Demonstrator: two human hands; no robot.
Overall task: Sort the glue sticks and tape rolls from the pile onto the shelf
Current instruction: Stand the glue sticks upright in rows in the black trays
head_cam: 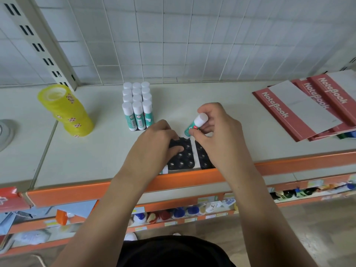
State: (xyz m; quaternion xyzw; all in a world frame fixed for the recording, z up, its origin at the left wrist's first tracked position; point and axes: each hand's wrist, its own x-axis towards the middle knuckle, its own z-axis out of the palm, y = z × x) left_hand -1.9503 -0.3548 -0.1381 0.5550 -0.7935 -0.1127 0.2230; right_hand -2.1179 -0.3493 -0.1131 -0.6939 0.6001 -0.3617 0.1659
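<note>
Shelf (96,151): pale top, orange front lip, white wire-grid back panel (192,45). Lower tiers below hold mixed goods, too blurred to name. Red notebooks (279,110) fanned out far right on the shelf top, "NoteBook" on the covers. Stack of yellow tape rolls (65,110) far left, leaning, well apart from everything else. Block of glue sticks (137,106) upright at the back centre, 3 wide by 4 deep, white caps, green labels, packed tight. Two black dimpled trays at the front lip, side by side with a narrow gap: left tray (185,157) and right tray (204,157), the latter mostly hidden under the right wrist. Left hand (154,143) grips the left tray at its far-left corner, fingers curled on the edge, thumb on top. Right hand (217,128) is clamped on a single glue stick (196,124), pinched between thumb and fingers, tilted with the cap up and to the right, just above the far end of the gap between the trays, near the block but not touching it. A small white-green bit (163,171) peeks out by the left wrist; can't tell what it is.
</note>
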